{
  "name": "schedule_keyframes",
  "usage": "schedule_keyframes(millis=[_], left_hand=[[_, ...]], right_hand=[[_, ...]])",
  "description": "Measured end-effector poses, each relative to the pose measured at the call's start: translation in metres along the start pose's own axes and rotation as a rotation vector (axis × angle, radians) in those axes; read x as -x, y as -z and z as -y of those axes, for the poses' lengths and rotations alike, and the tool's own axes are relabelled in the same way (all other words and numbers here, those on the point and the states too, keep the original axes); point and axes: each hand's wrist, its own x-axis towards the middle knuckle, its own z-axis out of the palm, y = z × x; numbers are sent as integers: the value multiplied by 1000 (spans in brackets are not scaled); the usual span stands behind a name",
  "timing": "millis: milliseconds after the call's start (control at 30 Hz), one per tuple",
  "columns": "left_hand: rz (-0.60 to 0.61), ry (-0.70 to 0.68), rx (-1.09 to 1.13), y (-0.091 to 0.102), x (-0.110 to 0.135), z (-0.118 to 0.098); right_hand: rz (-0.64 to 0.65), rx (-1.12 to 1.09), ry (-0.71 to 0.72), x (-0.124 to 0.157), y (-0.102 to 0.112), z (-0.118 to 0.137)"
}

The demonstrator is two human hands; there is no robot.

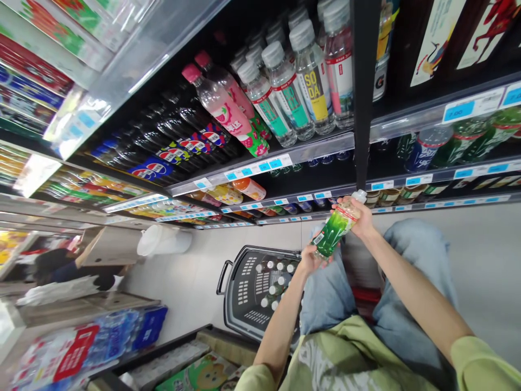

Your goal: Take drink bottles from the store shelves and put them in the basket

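Observation:
Both my hands hold one green-labelled drink bottle (336,226) with a white cap, tilted in front of the lower shelves. My left hand (309,258) grips its bottom end, fingers wrapped round it. My right hand (360,216) is closed round its upper part near the cap. Below the bottle, on the floor by my knees, stands a dark shopping basket (244,290) with several white-capped bottles (273,282) in it.
Black drink shelves (285,157) with blue price tags run across the top, stocked with soda water, pink bottles and dark cola bottles. A black upright post (363,92) divides the shelving. A person (61,266) crouches by a carton at far left. Packs of water lie at lower left.

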Motion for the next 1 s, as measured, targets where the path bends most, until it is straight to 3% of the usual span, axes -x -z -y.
schedule_keyframes(millis=[233,533,700,867,1000], left_hand=[[-220,-32,176,-3,-5,4],[-119,-38,76,-10,-1,8],[-131,-76,-20,-13,0,12],[-251,-253,-118,-29,9,23],[-455,-463,-355,-44,34,39]], right_hand=[[14,7,7,-1,-10,-7],[-30,-6,-9,-9,-10,-7],[-99,24,-66,-14,-10,-6],[-90,229,-189,-18,-2,-14],[52,428,-215,-7,0,-27]])
